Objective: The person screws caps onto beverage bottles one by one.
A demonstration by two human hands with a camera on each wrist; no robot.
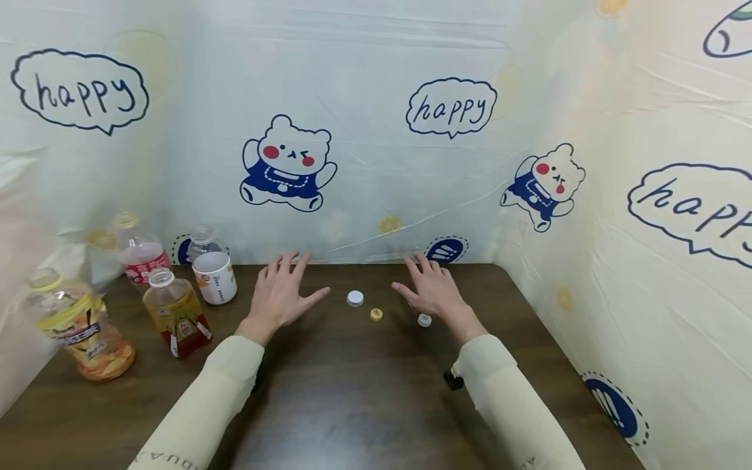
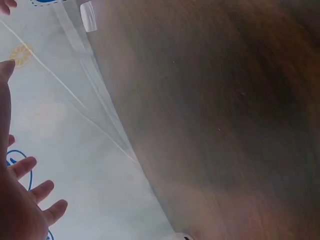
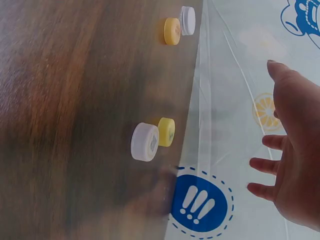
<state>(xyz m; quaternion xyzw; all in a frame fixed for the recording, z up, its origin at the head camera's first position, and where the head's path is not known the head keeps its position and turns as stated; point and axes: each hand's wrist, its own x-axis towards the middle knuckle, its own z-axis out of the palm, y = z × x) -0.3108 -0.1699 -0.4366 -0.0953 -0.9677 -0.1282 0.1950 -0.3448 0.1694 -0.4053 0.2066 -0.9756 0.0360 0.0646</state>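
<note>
My left hand (image 1: pixel 281 292) hovers over the back of the dark table, fingers spread and holding nothing; the left wrist view shows the same hand at its left edge. My right hand (image 1: pixel 433 290) is likewise held out with fingers spread, empty, above some bottle caps. Between the hands lie a white cap (image 1: pixel 355 298) and an orange-yellow cap (image 1: pixel 376 314). Another white cap (image 1: pixel 424 320) lies below the right hand, close beside a yellow cap (image 3: pixel 166 132) that the hand mostly hides in the head view.
On the left stand a bottle with a yellow label (image 1: pixel 82 329), a bottle of dark red drink (image 1: pixel 178 316), a pink-labelled bottle (image 1: pixel 143 258), a clear bottle (image 1: pixel 202 240) and a white printed container (image 1: pixel 215 279). A patterned sheet (image 1: pixel 376 156) borders the table (image 1: pixel 329 405) at back and right.
</note>
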